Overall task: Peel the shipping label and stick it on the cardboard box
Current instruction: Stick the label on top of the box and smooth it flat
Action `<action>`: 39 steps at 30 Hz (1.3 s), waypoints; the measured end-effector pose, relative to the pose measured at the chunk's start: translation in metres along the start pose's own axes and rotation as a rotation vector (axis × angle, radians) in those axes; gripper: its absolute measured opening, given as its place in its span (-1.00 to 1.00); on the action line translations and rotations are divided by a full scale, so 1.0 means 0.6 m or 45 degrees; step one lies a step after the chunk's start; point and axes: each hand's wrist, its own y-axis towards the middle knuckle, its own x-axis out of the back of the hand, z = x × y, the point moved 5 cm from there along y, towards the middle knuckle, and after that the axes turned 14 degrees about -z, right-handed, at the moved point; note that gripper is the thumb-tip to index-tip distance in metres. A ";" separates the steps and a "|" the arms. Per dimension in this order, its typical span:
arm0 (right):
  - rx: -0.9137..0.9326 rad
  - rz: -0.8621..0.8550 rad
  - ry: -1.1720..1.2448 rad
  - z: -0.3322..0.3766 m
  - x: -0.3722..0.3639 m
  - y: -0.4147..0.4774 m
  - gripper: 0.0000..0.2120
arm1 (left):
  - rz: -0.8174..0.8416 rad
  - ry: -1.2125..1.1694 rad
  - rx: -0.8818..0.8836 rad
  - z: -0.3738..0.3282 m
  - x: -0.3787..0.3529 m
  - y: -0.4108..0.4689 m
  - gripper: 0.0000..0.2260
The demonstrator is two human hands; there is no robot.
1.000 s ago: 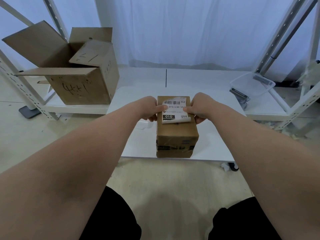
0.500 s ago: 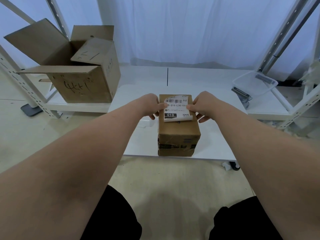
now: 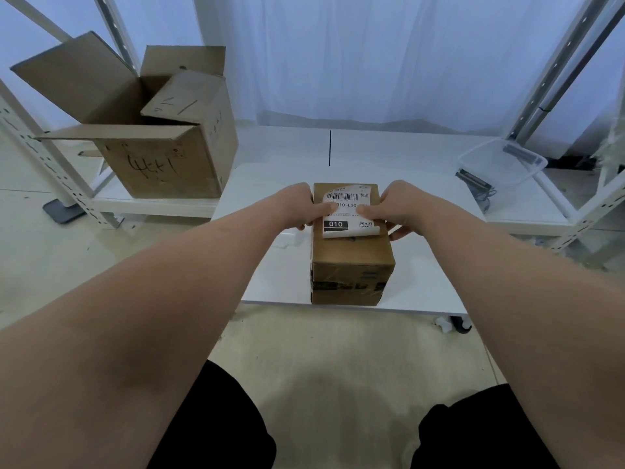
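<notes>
The cardboard box (image 3: 351,252) stands at the near edge of the white tabletop (image 3: 422,275), sealed, with its top face toward the camera. The shipping label (image 3: 350,214) lies on the far half of that top face, printed side up; its near edge curls upward and is not yet bonded. The left hand (image 3: 297,208) pinches the label's left edge, thumb on the printed face. The right hand (image 3: 395,206) grasps the right edge in the same way, with the lower fingers wrapped against the box side. Both grips are therefore closed on the label. Judged status: application in progress, far portion laid down, near portion loose. Risk 1: pressing the raised edge down without smoothing from the far side is likely to trap a crease or bubble across the barcode. Risk 2: uneven pull between the 2 hands may skew the label. Risk 3: downward force near the tabletop edge could shift the box toward the floor. Farther left, an open carton (image 3: 162,137) rests on a shelf; farther right sits a clear plastic tray (image 3: 500,162).
</notes>
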 end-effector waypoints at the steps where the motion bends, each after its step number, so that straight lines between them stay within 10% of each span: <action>1: 0.020 0.001 -0.025 0.004 -0.003 -0.002 -0.58 | 0.011 0.017 0.013 -0.002 -0.007 0.001 -0.49; 8: -0.024 -0.021 0.021 -0.008 0.005 0.009 -0.66 | 0.104 -0.183 0.043 -0.008 0.007 -0.010 -0.81; 23: 0.020 -0.003 0.062 -0.020 0.002 0.023 -0.66 | 0.048 -0.230 0.067 0.005 0.000 -0.002 -0.38; 33: 0.052 0.190 0.301 -0.011 -0.033 0.020 0.06 | 0.033 -0.345 0.091 0.011 -0.005 0.013 -0.18; 39: -0.046 0.065 0.544 -0.021 -0.025 0.042 -0.41 | 0.057 -0.452 0.107 0.009 -0.008 0.021 -0.21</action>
